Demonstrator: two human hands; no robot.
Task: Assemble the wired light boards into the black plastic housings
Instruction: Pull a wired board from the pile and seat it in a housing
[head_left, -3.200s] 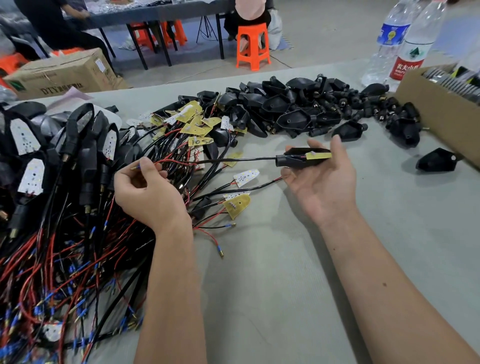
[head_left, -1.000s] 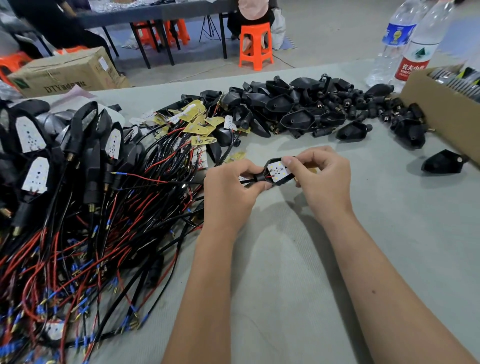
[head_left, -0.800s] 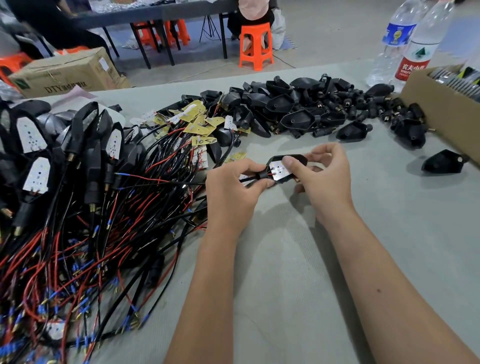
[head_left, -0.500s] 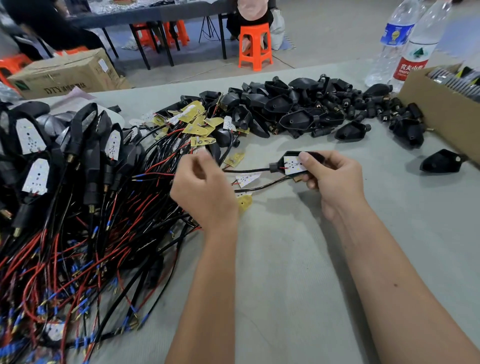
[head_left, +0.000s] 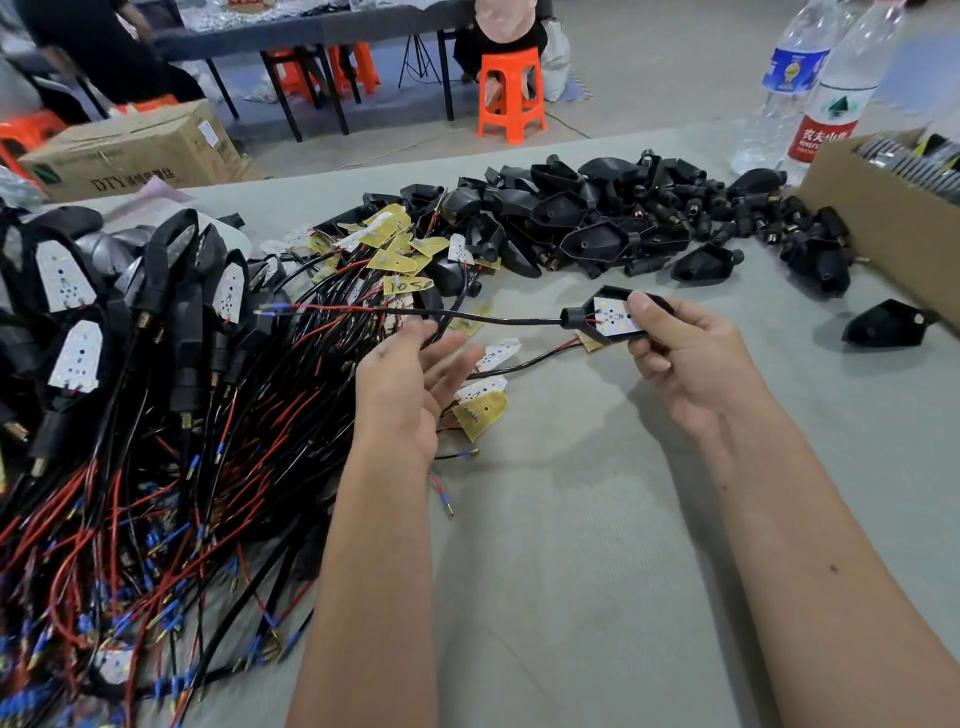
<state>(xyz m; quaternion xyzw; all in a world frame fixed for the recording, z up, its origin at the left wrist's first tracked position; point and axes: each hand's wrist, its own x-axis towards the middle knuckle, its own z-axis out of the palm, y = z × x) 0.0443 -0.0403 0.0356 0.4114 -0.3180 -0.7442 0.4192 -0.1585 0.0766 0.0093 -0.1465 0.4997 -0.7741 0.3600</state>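
Light board (head_left: 616, 316), white and dotted with LEDs, seated face up in a black plastic housing (head_left: 608, 332), held above the middle of the grey tabletop (head_left: 597, 545). Right hand (head_left: 685, 358) clamped on that housing, thumb pressing its far end, fingers curled beneath. Black sheathed cable (head_left: 498, 317) running out of the housing's neck toward the left edge, ending in bare red and blue-tipped leads.

Left hand (head_left: 410, 384) now off the assembly, fingers apart and relaxed, empty, hovering near the cable over the tangle. A second ago both hands pinched the housing together, pressing the board in; half a second ago the left had already pulled away. Probably means this unit is finished and ready for the done pile, with the left hand free to fetch the next board.

Finished units (head_left: 67, 312) heaped along the left edge, white boards showing, red and black wires (head_left: 156, 519) trailing toward the near left corner. Loose boards (head_left: 395, 249), yellow backs up, at the far centre. Empty housings (head_left: 597, 228) piled toward the far right, one lone housing (head_left: 883, 325) near the right edge beside a cardboard box (head_left: 883, 218).

Readable writing: "105" handwritten on one yellow board (head_left: 407, 285); "DTY" plus Chinese characters on a carton (head_left: 130, 156) beyond the far left; red Chinese label on a water bottle (head_left: 826, 114), a blue-labelled bottle (head_left: 779, 88) beside it, text illegible.
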